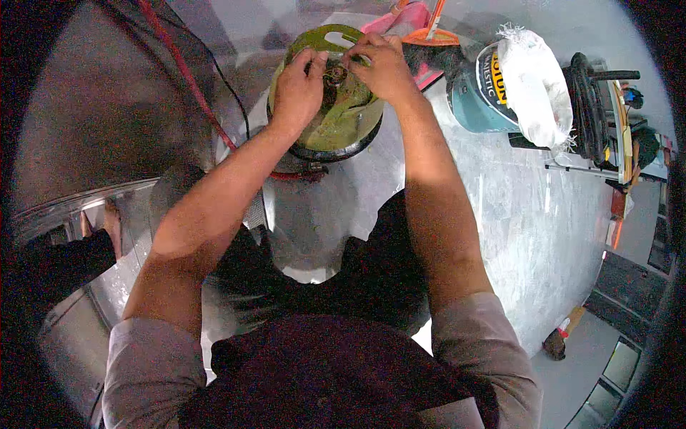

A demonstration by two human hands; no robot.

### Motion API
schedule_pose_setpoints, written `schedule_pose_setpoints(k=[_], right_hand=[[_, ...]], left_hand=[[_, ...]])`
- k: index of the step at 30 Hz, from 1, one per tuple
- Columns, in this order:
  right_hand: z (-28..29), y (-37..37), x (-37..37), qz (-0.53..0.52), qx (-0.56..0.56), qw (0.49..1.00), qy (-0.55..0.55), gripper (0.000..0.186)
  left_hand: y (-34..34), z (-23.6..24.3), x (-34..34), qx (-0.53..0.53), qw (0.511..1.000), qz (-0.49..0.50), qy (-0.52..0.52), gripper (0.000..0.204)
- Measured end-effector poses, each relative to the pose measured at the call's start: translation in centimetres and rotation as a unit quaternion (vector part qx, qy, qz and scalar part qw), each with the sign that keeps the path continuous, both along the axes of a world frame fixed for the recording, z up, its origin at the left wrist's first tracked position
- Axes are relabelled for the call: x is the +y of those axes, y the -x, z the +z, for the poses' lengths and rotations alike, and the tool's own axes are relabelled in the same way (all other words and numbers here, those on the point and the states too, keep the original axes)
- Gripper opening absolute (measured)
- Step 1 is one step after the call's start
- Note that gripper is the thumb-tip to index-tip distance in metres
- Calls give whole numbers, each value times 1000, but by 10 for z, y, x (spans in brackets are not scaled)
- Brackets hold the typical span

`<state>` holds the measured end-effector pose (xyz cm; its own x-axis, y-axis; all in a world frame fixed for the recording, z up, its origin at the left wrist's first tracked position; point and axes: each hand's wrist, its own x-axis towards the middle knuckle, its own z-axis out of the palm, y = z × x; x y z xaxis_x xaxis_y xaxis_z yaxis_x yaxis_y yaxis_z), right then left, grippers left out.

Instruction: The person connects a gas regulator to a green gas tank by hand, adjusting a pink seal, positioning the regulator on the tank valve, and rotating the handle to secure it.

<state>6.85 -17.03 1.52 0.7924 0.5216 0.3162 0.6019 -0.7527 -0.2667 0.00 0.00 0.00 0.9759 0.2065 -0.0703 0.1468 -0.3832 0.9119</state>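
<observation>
A round, olive-green, drum-like object [336,132] with a dark rim at its base stands on the floor in front of me. Its top has a pale oval slot and a small dark round fitting [334,74] near the middle. From the left, my left hand [300,89] reaches over the top, its fingers curled and pinched beside that fitting. My right hand [382,68] bends in from the other side, thumb and fingers closed close to the same spot. Whatever lies between the fingertips is too small and blurred to make out.
A red hose [189,79] runs down the left toward the drum's base, beside a thin black cable [232,93]. To the right stand a blue-green bucket [475,104], a white woven sack [536,89] and coiled black hose [587,107]. Behind lies an orange broom [432,37].
</observation>
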Motion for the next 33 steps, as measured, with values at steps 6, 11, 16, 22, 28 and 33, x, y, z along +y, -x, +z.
schedule_pose_setpoints(k=[6, 11, 16, 22, 28, 33], right_hand=[[13, 4, 7, 27, -55, 998, -15, 21], [18, 10, 17, 4, -40, 998, 38, 26], [20, 9, 29, -12, -37, 995, 87, 22], [12, -1, 32, -14, 1, 994, 105, 14], [10, -5, 41, 4, 25, 991, 131, 10], [11, -3, 45, 5, -1, 992, 130, 8]], left_hand=[[-6, 3, -8, -144, 967, 57, 202, 21], [-8, 1, -20, -125, 922, 101, 353, 19], [-7, -6, -21, -159, 949, 102, 253, 21], [-7, -27, -18, -184, 974, 105, 78, 23], [1, -28, -20, -117, 982, 123, 79, 26], [4, -17, -19, -39, 989, 122, 76, 27]])
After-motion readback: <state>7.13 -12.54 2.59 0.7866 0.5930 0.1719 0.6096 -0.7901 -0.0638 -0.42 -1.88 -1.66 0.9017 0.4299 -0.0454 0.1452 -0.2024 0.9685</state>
